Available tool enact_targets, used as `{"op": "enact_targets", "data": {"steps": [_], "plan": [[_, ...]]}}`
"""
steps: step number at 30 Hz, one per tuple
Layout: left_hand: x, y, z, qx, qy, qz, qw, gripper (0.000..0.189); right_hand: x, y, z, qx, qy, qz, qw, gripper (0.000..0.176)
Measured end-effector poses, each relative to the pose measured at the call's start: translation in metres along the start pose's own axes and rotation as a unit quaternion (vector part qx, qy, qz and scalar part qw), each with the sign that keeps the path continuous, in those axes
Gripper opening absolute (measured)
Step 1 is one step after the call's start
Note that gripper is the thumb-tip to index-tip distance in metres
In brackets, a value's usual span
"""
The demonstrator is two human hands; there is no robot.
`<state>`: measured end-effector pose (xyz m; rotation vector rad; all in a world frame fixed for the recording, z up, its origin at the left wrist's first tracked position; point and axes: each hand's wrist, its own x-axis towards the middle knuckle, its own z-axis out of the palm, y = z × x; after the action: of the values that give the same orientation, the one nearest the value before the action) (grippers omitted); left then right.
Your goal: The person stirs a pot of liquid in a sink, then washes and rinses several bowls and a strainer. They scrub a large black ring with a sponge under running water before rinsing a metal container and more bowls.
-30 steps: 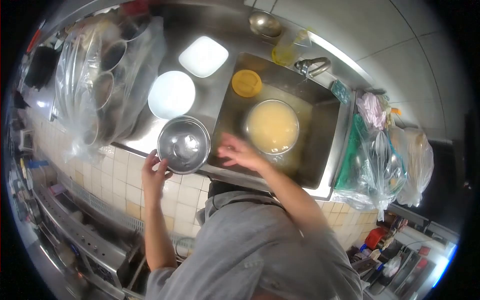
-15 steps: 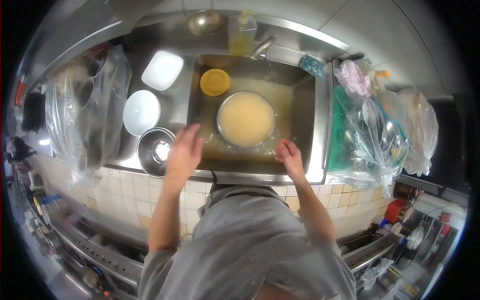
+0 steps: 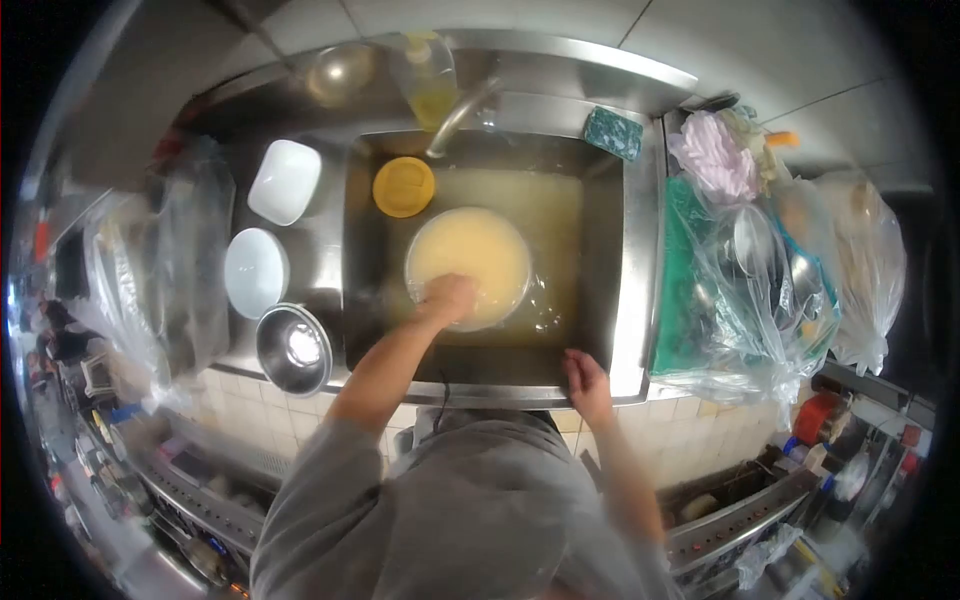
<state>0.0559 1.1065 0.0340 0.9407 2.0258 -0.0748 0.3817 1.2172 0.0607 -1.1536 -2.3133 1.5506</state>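
Note:
My left hand (image 3: pixel 449 298) is dipped into a round metal bowl (image 3: pixel 408 270) filled with cloudy yellowish liquid (image 3: pixel 475 245). Its fingers are under the surface, so I cannot see whether they hold anything. The bowl stands in the sink (image 3: pixel 600 260), in shallow murky water. A yellow round lid or dish (image 3: pixel 404 187) lies behind the bowl, to its left. Over the front right part of the sink, near its rim, my right hand (image 3: pixel 587 381) has its fingers curled in, with nothing visible in them.
On the left counter are a white rectangular dish (image 3: pixel 285 182), a white bowl (image 3: pixel 256 273) and stacked metal bowls (image 3: pixel 294 348). Behind the sink stand a faucet (image 3: pixel 462 115) and a soap bottle (image 3: pixel 428 85). A green sponge (image 3: pixel 613 133) rests at the back right, near plastic-bagged utensils (image 3: pixel 765 270).
My left hand has moved right from beside the metal bowls into the liquid in the sink's bowl. My right hand has drawn back slightly toward the front rim.

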Motion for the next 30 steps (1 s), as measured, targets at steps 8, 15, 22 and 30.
{"op": "enact_targets", "data": {"steps": [8, 15, 22, 30], "plan": [[0.088, -0.051, 0.046, -0.046, -0.135, -0.050, 0.988, 0.051, -0.001, -0.014, -0.001, -0.192, 0.050, -0.073, 0.977, 0.028], [0.114, -0.066, 0.086, -0.113, -0.126, -0.026, 0.985, 0.050, 0.007, -0.012, 0.010, -0.263, 0.063, -0.012, 0.963, 0.035], [0.092, -0.023, 0.149, -0.189, -0.101, -0.036, 0.976, 0.049, 0.008, -0.005, 0.014, -0.270, 0.087, -0.016, 0.959, 0.030], [0.106, 0.002, 0.156, -0.308, -0.022, -0.033, 0.950, 0.048, 0.011, -0.010, 0.014, -0.289, 0.068, -0.007, 0.955, 0.021]]}}
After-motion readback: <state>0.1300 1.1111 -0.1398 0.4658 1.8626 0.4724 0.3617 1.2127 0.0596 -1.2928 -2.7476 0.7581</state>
